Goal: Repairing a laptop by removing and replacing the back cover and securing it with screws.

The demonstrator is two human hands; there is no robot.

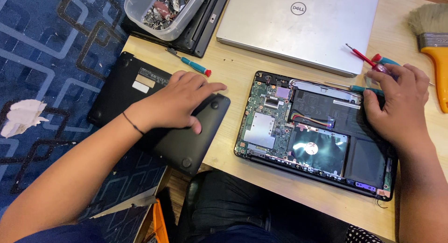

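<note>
Dark trousers (233, 210) of the seated person are seen nearest the lens, at six o'clock, under the edge of the wooden table (242, 70). Just beyond, at the centre toward four o'clock, an opened black laptop (317, 135) is laid with its green circuit board, silver hard drive and battery exposed. At nine o'clock from it, a detached black bottom cover (161, 112) is laid partly over the table edge, and the left hand (179, 100) is pressed flat on it, fingers spread, nothing grasped. At three o'clock the right hand (396, 105) is rested on the laptop's far right corner, loosely curled beside a teal-handled screwdriver (368, 89); whether the tool is actually gripped cannot be told. Another small screwdriver (192, 63) is laid past the cover at eleven o'clock. Farther off, a closed silver laptop (303, 26) is set at twelve o'clock, a clear plastic tub of scrap parts (163, 10) at eleven, and a yellow-handled brush (434, 42) at two o'clock.
</note>
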